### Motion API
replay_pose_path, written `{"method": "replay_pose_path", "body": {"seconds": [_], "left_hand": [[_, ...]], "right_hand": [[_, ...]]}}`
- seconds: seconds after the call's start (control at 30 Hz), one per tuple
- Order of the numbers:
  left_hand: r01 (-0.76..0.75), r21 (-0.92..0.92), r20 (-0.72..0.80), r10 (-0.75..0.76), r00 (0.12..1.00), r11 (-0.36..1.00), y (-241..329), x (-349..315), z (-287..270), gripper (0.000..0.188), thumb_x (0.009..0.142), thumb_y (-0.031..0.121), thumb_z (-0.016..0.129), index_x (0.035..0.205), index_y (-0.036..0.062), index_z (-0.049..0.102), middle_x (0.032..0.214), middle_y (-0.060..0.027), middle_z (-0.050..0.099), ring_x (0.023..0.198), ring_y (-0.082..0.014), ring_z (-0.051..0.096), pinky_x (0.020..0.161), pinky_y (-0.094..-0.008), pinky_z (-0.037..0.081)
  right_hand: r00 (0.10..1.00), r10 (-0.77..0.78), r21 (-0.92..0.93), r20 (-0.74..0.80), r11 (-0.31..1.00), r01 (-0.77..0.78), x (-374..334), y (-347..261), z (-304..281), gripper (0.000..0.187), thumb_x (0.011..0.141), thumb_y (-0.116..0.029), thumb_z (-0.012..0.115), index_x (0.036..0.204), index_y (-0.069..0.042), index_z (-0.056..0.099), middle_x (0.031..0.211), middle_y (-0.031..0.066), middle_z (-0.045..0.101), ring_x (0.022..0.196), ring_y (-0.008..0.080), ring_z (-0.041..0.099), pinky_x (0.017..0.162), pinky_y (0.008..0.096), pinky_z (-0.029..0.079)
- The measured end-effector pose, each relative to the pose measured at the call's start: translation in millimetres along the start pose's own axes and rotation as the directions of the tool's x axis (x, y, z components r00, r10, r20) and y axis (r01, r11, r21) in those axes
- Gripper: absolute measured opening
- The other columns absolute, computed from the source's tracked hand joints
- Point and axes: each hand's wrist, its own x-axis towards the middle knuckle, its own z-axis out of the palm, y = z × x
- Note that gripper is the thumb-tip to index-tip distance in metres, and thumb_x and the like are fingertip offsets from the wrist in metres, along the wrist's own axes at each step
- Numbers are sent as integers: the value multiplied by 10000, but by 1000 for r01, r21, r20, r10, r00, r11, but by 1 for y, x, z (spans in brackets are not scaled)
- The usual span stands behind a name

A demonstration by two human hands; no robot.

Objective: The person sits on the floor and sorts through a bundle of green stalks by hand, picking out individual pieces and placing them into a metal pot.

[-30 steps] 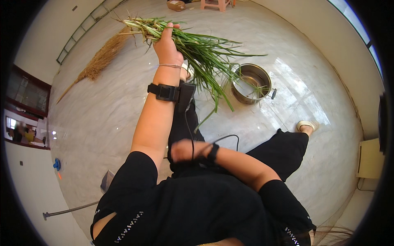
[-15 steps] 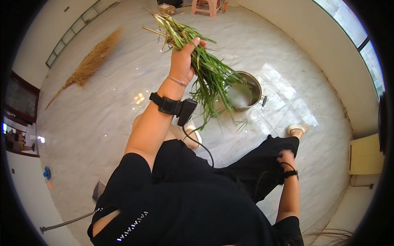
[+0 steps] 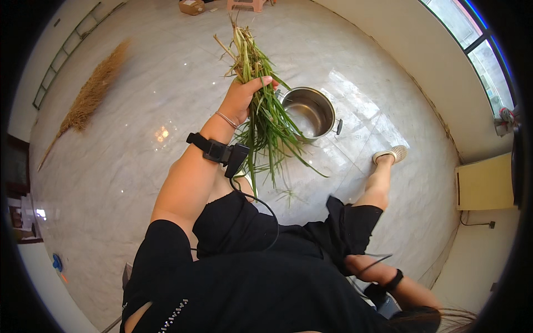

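Observation:
My left hand (image 3: 242,100) is closed round a bunch of long, thin-leaved greens (image 3: 260,111), chive-like, holding it up in front of me. The pale, dry-looking stem ends point away from me, and the green leaves hang back toward my legs. Just right of the bunch, a steel pot (image 3: 311,114) with dark side handles stands on the floor; some leaves overlap its near left rim. At my right side, my right hand (image 3: 366,267) is against the black cloth of my trousers (image 3: 361,233). Its fingers are hidden, so what it holds cannot be made out.
Loose green leaves (image 3: 290,194) lie on the glossy tiled floor (image 3: 133,183). A straw broom (image 3: 91,91) lies at the far left near a ladder (image 3: 61,53). Toward the back are a cardboard box (image 3: 191,6) and a pink stool (image 3: 247,5). A yellowish cabinet (image 3: 484,182) hangs at right.
The bunch has come a little nearer, hanging more steeply, and has swung off the pot, whose inside now shows. My right hand has moved back toward my hip, and more of my right shin is bare.

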Motion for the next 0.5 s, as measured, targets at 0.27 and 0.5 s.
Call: {"method": "replay_pose_path", "body": {"seconds": [0.27,0.5], "left_hand": [[87,82,-22,-86,996,993,-17,8,24,197,795,173,627,887,-1,617,819,-66,623,741,-137,588,625,-264,492],[239,181,231,-278,932,954,28,-35,72,163,807,165,606,845,7,618,787,-50,621,703,-114,577,624,-241,476]], "right_hand": [[932,-243,464,-269,815,347,-192,-111,-121,197,867,-146,490,944,6,590,889,121,620,857,207,587,755,312,465],[116,-328,-172,-937,727,665,-95,-130,-244,111,834,-63,560,898,26,579,816,30,582,787,89,547,723,210,440]]}}
